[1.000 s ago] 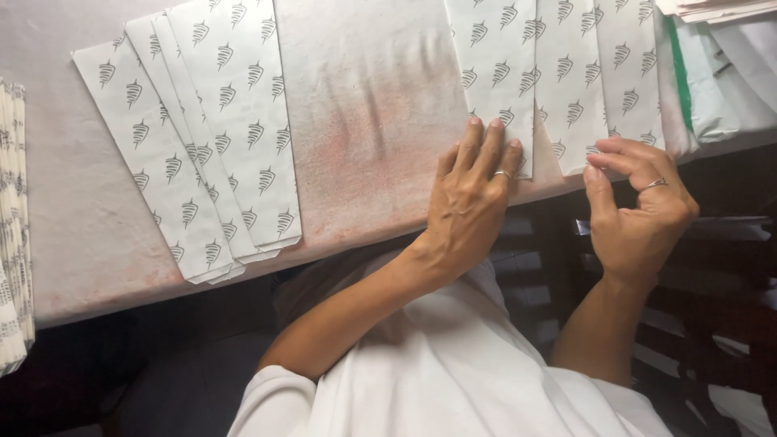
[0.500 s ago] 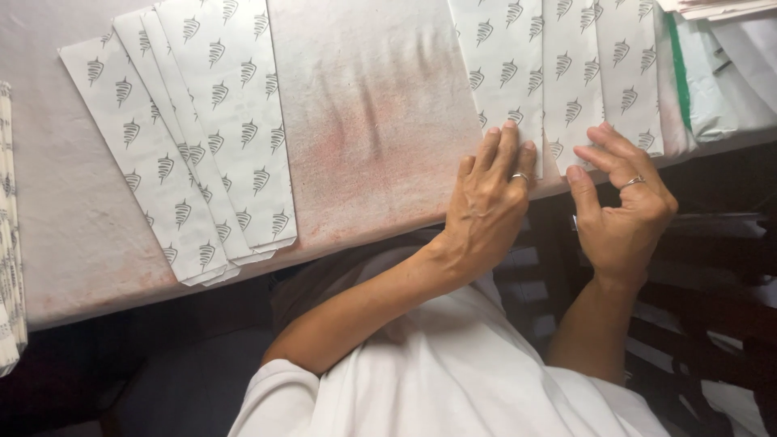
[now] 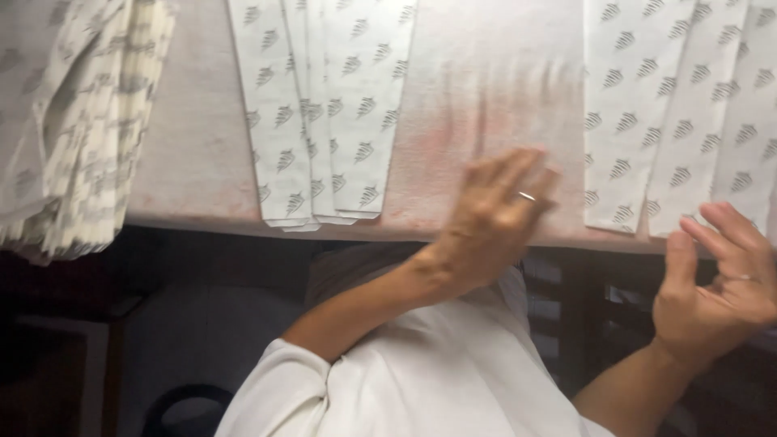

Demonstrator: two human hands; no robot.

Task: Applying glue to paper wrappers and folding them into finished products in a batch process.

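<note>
Pinkish, worn-looking worktop [image 3: 486, 97] fills the top of the view, with dark floor and furniture under its near edge. Going left to right:

Far left there's a messy pile [image 3: 73, 121] of the same patterned paper, hanging over the edge a bit. Next is a fanned stack [image 3: 324, 105] of long white strips with small grey leaf-like prints, their ends sitting right at the worktop's near edge, long axis running away from the person.

Then a bare patch of worktop, and the left hand [image 3: 494, 218] is over its near edge, palm down, fingers spread and loose, not gripping anything. It's blurry, so can't tell if the fingertips actually touch the surface. There's a ring on one finger.

Just right of that hand lies the other set of strips [image 3: 672, 113], also lengthwise away from the person, near ends just short of the edge. The left hand is just beside their left border; the right hand [image 3: 720, 283] is below and slightly right of their near ends, off the worktop edge, raised with the fingers curled and thumb up, empty as far as I can see. So the strips sit up and between the two hands, with the right one nearer their ends.

White sleeve [image 3: 364, 380] at the bottom.
</note>
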